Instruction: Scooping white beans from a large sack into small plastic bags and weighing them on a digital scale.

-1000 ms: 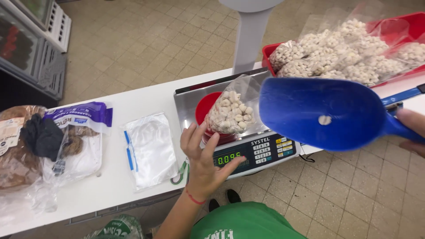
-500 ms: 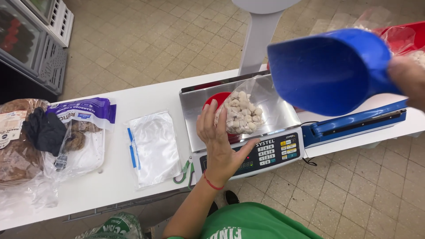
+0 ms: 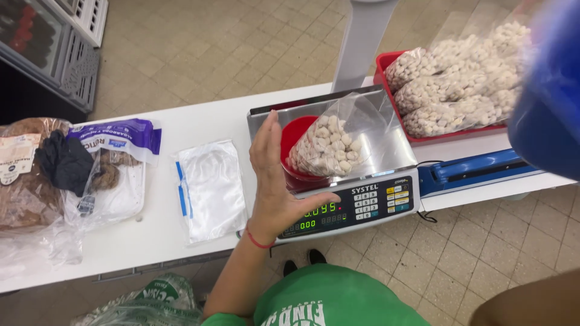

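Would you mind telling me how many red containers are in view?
2. A red bowl sits on the scale beside the left hand, under a small bag of white pieces; a red tray at upper right holds bigger bags. Others may be hidden.

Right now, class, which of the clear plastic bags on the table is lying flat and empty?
The flat clear bag with the blue strip, left of the scale. The bag on the scale and those in the red tray are filled with pale lumps.

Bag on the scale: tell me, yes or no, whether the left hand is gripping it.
No: the left hand is held open and flat beside the bag of pale pieces on the scale, fingers not closed around it.
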